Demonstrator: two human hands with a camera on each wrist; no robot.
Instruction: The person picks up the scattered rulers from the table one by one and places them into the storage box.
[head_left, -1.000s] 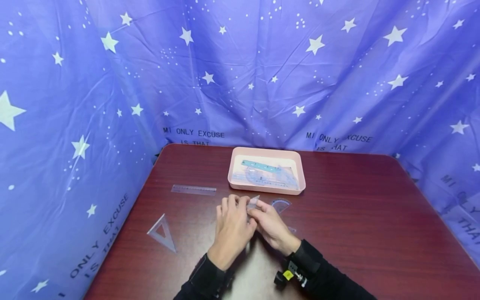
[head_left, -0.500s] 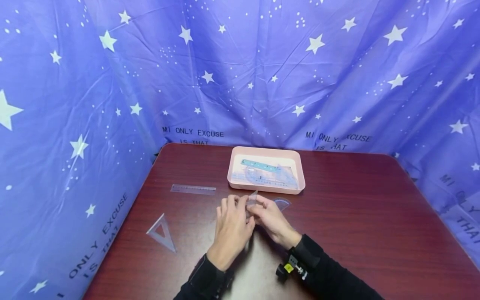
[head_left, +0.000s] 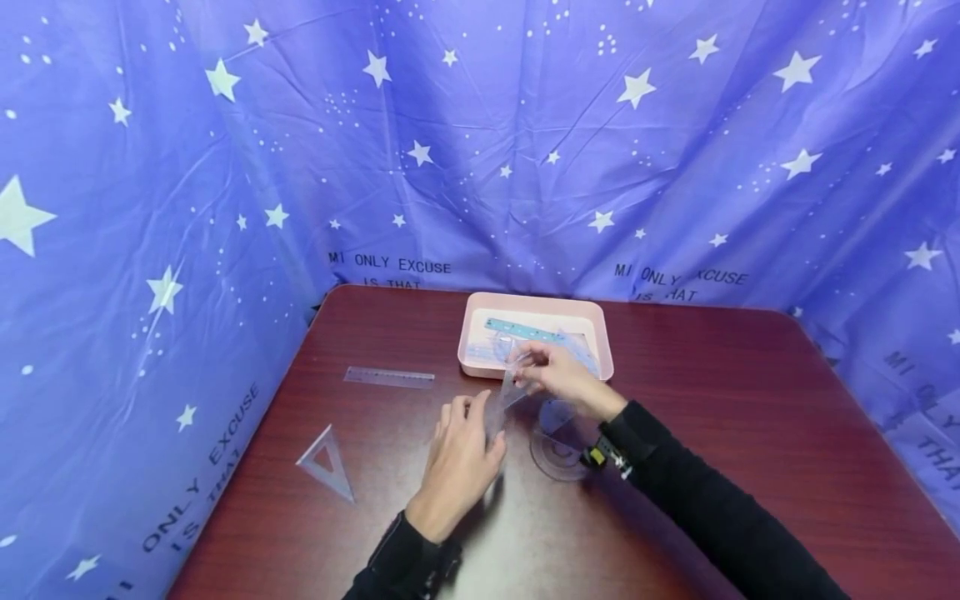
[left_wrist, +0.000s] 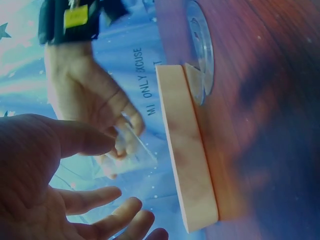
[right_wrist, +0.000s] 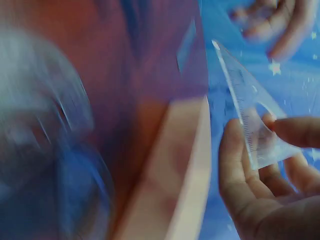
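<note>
My right hand (head_left: 558, 375) pinches a clear set square (right_wrist: 252, 117) between thumb and fingers, above the front rim of a pink tray (head_left: 468, 367). One corner of the set square points toward my left hand (head_left: 457, 462). That hand hovers over the table with its fingers spread and holds nothing; in the right wrist view its fingertips stand apart from the set square. In the left wrist view the right hand (left_wrist: 90, 95) with the set square is beyond my left thumb. Below my right wrist lie a clear round disc (head_left: 551, 468) and a protractor (head_left: 553, 417).
A blue ruler (head_left: 517, 328) and several clear drawing pieces lie inside the tray. On the left of the dark red table (head_left: 750, 433) are a clear ruler (head_left: 390, 377) and another set square (head_left: 337, 477). A purple star-print curtain (head_left: 465, 108) hangs behind the table.
My hands have come apart. The right hand has moved forward to the tray, carrying the set square; the left has loosened its fingers and stays nearly in place. The round disc is now uncovered.
</note>
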